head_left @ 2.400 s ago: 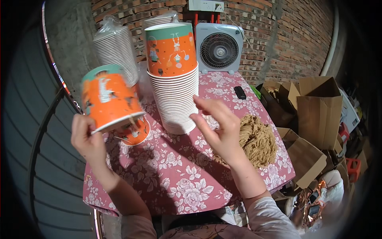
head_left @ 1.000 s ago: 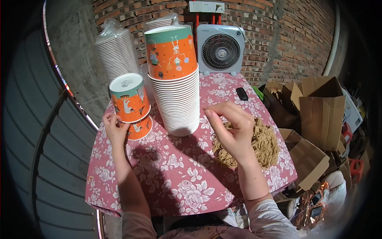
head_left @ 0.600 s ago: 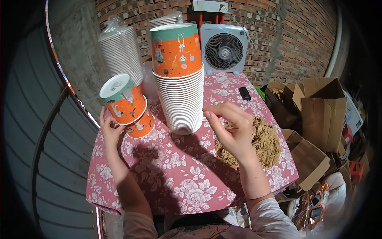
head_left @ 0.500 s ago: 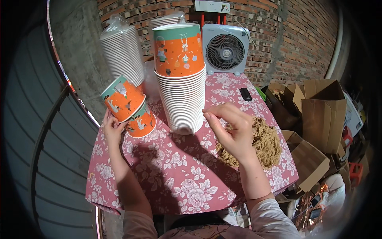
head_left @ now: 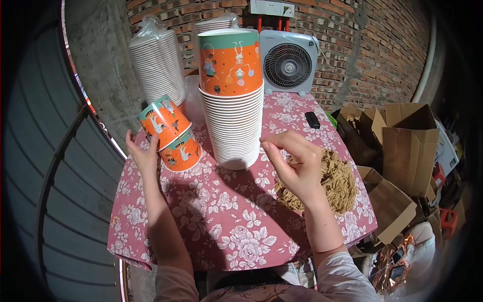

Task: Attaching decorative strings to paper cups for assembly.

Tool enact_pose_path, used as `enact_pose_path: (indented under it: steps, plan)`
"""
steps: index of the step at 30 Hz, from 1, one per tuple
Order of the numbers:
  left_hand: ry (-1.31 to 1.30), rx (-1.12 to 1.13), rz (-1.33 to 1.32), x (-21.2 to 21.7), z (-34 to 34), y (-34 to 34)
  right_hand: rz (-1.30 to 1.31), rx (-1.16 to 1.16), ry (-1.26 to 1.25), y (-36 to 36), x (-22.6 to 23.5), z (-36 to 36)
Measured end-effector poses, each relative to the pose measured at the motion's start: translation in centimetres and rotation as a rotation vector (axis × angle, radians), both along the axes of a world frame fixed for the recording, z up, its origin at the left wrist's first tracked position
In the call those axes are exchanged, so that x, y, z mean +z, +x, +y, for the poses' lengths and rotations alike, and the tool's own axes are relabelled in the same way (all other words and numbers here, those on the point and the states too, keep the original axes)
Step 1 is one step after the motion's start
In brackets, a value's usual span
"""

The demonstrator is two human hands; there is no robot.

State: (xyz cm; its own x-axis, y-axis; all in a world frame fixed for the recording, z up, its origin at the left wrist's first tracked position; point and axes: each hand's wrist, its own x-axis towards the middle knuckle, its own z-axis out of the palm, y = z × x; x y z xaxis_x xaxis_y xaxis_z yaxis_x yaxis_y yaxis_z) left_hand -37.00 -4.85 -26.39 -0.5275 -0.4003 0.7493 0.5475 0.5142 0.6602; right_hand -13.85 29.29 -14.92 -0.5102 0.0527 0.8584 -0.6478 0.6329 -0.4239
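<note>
On the left of the table, an orange paper tub [head_left: 166,121] with a green band and animal drawings sits tilted on a second, similar tub [head_left: 182,152]. My left hand [head_left: 144,155] is beside them, its fingers spread; the thumb overlaps the upper tub's side, and I cannot tell whether it touches. A tall nested stack of white-rimmed tubs [head_left: 234,126] stands upside down at the centre, topped by an orange one with skeleton drawings. To its right, my right hand [head_left: 298,163] is closed in a pinch above a tan pile of cords [head_left: 339,183]. What the pinch holds is too small to make out.
Behind are plastic-wrapped tub stacks [head_left: 158,68] and a grey box fan [head_left: 289,65] before a brick wall. A small black object [head_left: 312,120] lies at the table's right. Cardboard boxes [head_left: 410,146] crowd the floor there. Flowered pink cloth [head_left: 246,241] covers the table.
My left fingers have spread and come away from the upper tub, which they were gripping. Both tubs sit slightly further right in view. My right hand keeps its pinch.
</note>
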Motion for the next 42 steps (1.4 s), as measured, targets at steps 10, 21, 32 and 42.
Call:
enact_pose_path:
  steps: [10,21,32,42]
  plan:
    - [0.331,-0.369,-0.397,-2.2,3.2,-0.6,0.013,-0.012,-0.004,0.2,0.3,0.5]
    - [-0.089,-0.17,-0.398,-3.9,0.2,-1.2,0.01,-0.01,-0.014,0.0,0.3,0.6]
    - [-0.361,-0.134,-0.519,-4.3,-2.0,-0.8,-0.027,-0.046,-0.007,0.1,0.3,0.2]
    - [-0.278,-0.118,-0.892,-4.1,-5.7,-1.6,0.08,-0.073,-0.208,-8.0,3.3,-0.7]
